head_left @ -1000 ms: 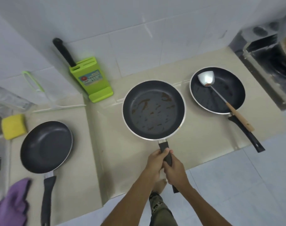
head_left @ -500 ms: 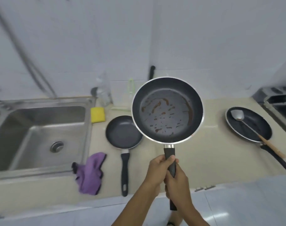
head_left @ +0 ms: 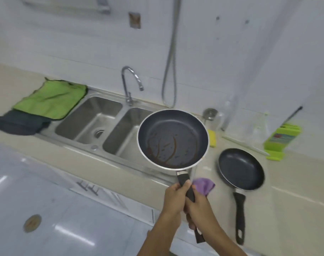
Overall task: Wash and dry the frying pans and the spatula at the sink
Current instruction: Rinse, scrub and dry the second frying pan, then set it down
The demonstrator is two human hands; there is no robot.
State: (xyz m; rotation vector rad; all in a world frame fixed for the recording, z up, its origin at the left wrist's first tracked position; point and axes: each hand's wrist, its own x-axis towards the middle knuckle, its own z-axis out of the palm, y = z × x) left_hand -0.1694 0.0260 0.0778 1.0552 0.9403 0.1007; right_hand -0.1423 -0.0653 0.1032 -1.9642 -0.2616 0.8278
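Observation:
Both hands grip the black handle of a dirty frying pan (head_left: 173, 138), streaked with brown sauce, which I hold tilted in the air over the right basin of the steel double sink (head_left: 109, 124). My left hand (head_left: 174, 197) is higher on the handle, my right hand (head_left: 199, 207) just below it. A smaller clean-looking black pan (head_left: 240, 169) rests on the counter to the right, handle toward me. The third pan and the spatula are out of view.
A chrome tap (head_left: 130, 84) stands behind the sink. Green cloth (head_left: 50, 98) and dark cloth (head_left: 21, 122) lie left of it. Yellow sponge (head_left: 212, 138), purple cloth (head_left: 203, 185) and green knife block (head_left: 281, 139) sit on the right counter.
I lifted the dirty pan off the counter and carried it left, past the small pan, to above the sink. The view swung left; the third pan and spatula dropped out of sight.

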